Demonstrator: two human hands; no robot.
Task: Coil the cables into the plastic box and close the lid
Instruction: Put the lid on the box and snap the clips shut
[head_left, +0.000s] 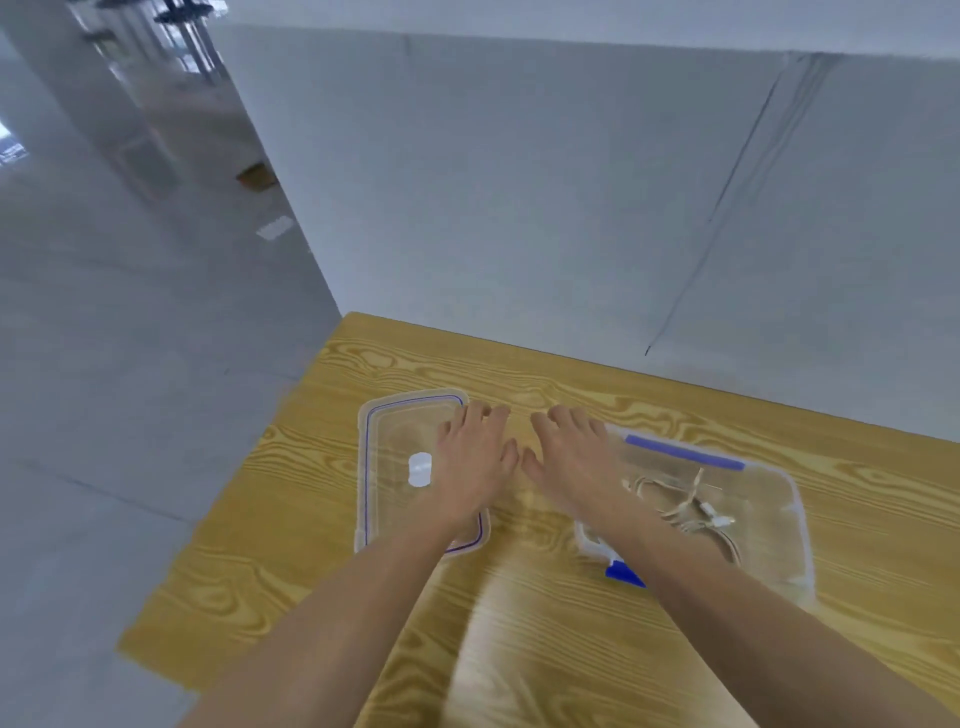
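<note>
A clear plastic box (769, 525) with blue clips stands on the right of the wooden table. White cables (691, 501) lie loosely coiled inside it. Its clear lid (387, 441), edged with a blue seal, lies flat on the table to the left. My left hand (475, 457) hovers over the lid's right half, palm down, fingers apart, holding nothing. My right hand (569, 457) is spread palm down over the box's left edge, also with nothing in it. The two hands are side by side, almost touching.
The wooden table (519, 623) ends at its left edge, with grey floor (130, 415) beyond. A white wall (519, 208) stands right behind the table's far edge. Bare tabletop lies in front of the box and lid.
</note>
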